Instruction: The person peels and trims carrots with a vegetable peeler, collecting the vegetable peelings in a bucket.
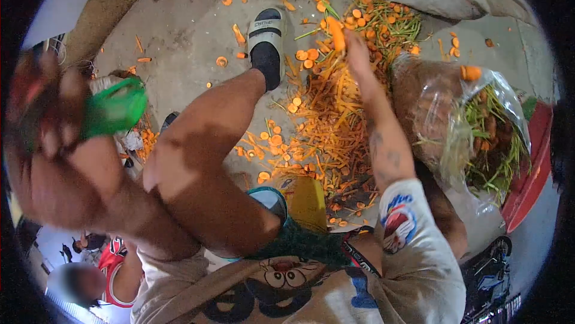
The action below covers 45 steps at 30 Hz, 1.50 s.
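Observation:
My right hand point(357, 53) reaches out over the peelings with its fingers closed on an orange carrot point(336, 35). Below it spreads a large heap of carrot peelings point(338, 117), mixed with round slices. My left hand point(60, 111) is raised at the far left, close to the camera and smeared by motion. Its fingers are curled against a bright green, smooth object point(118, 106) whose kind I cannot make out. Cut carrot ends point(310, 54) lie scattered around the heap, and green stems point(398, 27) are piled at its far side.
A clear plastic bag point(446, 144) of carrot tops and stems stands at right, beside a red panel point(530, 171). Between my legs is a yellow container point(306, 201). My sandalled foot point(267, 48) rests on the concrete floor. Behind, at lower left, sits a person in red point(117, 273).

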Tool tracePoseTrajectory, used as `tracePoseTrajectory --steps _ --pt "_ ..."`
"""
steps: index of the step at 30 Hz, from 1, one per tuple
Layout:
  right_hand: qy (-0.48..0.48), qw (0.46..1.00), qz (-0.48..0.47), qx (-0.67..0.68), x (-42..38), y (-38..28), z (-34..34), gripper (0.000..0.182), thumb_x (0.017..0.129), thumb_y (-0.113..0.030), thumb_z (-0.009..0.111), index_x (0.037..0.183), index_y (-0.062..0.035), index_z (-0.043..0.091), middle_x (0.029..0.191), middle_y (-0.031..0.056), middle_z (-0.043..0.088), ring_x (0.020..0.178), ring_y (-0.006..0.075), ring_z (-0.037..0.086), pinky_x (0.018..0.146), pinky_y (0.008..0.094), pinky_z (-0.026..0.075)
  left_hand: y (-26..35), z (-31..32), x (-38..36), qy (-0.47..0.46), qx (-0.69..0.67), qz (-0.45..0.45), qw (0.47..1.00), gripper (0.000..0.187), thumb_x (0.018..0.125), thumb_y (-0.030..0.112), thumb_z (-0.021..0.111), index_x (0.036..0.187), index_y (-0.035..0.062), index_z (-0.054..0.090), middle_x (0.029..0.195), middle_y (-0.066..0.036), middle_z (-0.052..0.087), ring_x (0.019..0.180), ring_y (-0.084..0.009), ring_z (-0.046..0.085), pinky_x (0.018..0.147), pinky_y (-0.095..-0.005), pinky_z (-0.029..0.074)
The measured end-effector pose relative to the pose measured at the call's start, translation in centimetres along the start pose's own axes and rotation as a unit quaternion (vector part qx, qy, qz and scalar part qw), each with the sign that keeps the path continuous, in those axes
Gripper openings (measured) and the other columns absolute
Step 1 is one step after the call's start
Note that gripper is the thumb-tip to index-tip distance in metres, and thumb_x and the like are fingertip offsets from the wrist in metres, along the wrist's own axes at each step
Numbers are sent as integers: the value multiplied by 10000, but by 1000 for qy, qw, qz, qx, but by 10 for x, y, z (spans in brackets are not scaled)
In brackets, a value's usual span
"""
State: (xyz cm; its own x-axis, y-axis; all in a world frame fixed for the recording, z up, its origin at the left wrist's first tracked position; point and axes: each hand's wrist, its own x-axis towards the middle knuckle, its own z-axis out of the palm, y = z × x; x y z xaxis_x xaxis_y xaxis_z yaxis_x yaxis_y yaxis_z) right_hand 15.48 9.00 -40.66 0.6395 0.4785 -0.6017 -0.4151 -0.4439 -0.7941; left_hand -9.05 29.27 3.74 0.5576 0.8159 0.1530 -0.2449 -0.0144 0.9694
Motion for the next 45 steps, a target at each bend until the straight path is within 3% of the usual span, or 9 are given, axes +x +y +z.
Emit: tracePoseTrajectory --steps 2,4,10,13,15,18,26,35,45 --pt "-41 951 105 287 -89 -14 -4 455 1111 -274 331 1490 -35 410 917 71 601 795 178 572 714 378 483 -11 26 -17 270 92 88 955 413 1013 129 478 1368 -78 513 1049 -145 600 801 -141 478 945 -410 459" --pt "-71 951 107 280 -133 4 -22 468 1121 -306 318 1475 -15 413 858 41 545 735 148 512 711 346 469 -11 0 -30 -169 -148 -4 974 338 1021 153 528 1278 -50 607 966 -66 602 708 -93 436 797 -327 448" --pt "-89 893 -120 426 -284 -89 -75 484 1104 -381 368 1384 5 455 822 44 528 727 145 502 699 330 464 3 120 -79 -52 -35 -14 998 190 969 247 729 951 89 625 720 34 572 508 -50 430 458 -242 341" --pt "-106 874 -214 423 -332 -143 -116 441 1085 -405 447 1290 -21 520 824 46 531 721 142 493 702 335 461 39 211 -89 191 161 -217 944 196 940 231 764 966 87 633 742 6 619 511 -60 476 450 -263 382" --pt "-91 877 -284 377 -371 -171 -141 412 1076 -355 477 1313 -28 558 891 52 579 760 134 531 706 309 482 -2 176 -106 -195 -102 -89 971 208 933 213 764 988 57 638 788 -20 662 553 -90 561 482 -282 455" --pt "-36 880 -318 351 -420 -184 -169 477 1072 -316 478 1451 -26 487 991 48 612 795 133 569 673 281 487 -23 207 -129 -283 -63 10 957 212 946 276 736 985 80 667 724 50 603 583 -20 496 526 -250 409" --pt "-1 860 -251 445 -470 -141 -182 536 1062 -221 441 1528 32 368 1494 149 504 1281 223 576 994 370 534 -49 257 -202 -393 -29 -55 917 289 873 316 813 944 95 641 715 59 576 562 -32 479 501 -224 367" --pt "46 850 -274 448 -478 -127 -192 488 1063 -185 404 1508 14 411 1322 147 624 1059 237 680 788 407 613 -41 268 -221 -394 -52 81 914 285 844 234 853 970 53 672 806 17 666 728 -66 606 669 -266 518" --pt "-353 758 -301 459 -462 -105 -216 468 1051 -168 461 1438 95 471 1344 179 600 1161 242 636 978 355 525 -58 256 -192 -281 12 82 956 234 868 185 817 995 42 681 848 -3 707 738 -88 657 685 -263 550"
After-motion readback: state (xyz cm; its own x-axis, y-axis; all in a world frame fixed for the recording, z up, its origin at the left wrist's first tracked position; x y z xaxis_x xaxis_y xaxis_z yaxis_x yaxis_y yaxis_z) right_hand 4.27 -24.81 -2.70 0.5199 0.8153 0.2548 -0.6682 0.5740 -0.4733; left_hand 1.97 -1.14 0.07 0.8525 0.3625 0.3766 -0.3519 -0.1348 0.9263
